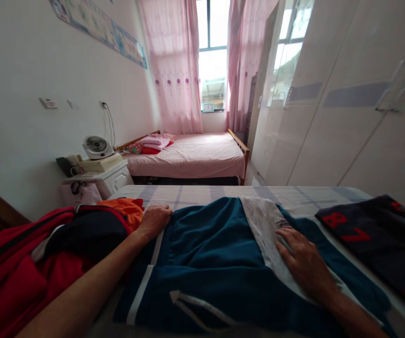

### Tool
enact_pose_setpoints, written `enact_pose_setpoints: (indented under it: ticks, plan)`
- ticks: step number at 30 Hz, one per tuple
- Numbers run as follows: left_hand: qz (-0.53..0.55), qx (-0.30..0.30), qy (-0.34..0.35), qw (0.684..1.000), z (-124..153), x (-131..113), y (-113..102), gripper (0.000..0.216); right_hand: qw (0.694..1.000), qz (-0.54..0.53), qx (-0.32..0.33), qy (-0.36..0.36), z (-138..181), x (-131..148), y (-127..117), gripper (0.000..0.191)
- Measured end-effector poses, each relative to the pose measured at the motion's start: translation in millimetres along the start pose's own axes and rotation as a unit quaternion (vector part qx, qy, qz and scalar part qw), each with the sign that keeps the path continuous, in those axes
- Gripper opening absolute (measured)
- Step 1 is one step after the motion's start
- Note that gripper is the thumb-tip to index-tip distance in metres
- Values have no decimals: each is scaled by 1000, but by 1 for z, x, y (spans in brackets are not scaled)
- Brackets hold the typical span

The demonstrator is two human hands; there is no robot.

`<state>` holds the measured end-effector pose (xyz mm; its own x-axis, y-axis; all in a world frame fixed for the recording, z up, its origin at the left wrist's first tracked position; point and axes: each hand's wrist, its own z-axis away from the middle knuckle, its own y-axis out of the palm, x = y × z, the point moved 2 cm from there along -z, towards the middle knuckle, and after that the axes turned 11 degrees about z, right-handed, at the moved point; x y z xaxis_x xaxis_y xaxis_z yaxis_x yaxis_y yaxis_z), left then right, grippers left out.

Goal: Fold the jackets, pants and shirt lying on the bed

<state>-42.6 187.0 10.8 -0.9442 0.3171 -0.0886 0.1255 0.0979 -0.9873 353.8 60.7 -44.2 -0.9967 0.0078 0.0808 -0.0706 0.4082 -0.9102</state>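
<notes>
A dark teal garment (216, 239) with a white panel and white stripes lies partly folded on the bed in front of me. I cannot tell if it is a jacket or trousers. At its far left corner, my left hand (156, 219) is closed on the edge of the cloth, fingers bent over it. My right hand (299, 256) rests on the white panel (259, 220), palm down with its fingers stretched out and slightly apart. Thin white lines of trim meet in a point on the garment's near part.
Red, navy and orange clothes (93, 230) are heaped at left. A dark folded garment (371, 234) with red digits lies at right. Beyond the checked bedsheet (195, 191) stand a pink bed (195, 155), a white nightstand (116, 176) with a fan (97, 146), and a wardrobe (336, 117).
</notes>
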Motion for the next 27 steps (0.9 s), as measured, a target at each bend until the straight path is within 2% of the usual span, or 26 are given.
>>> enact_pose_setpoints:
  ticks: [5, 9, 14, 20, 24, 27]
  plan:
    - [-15, -37, -59, 997, -12, 19, -16, 32, 1000, 16, 2, -9, 0, 1, -3, 35]
    - [0, -31, -98, 995, -19, 24, -10, 32, 1000, 23, -9, -12, 0, 0, 1, 35]
    - [21, -15, -40, 999, -18, 11, 5, 36, 1000, 21, -2, -18, 1, -2, 4, 34]
    - [-3, 8, -48, 999, -25, 9, 18, 31, 1000, 15, 13, -12, -1, 1, -1, 32]
    - [8, 9, -25, 1000, -37, -6, 7, 36, 1000, 7, 8, -9, -1, 5, -5, 29]
    - [95, 30, 14, 995, -50, -37, -7, 43, 1000, -2, 3, -6, -1, 7, -6, 28]
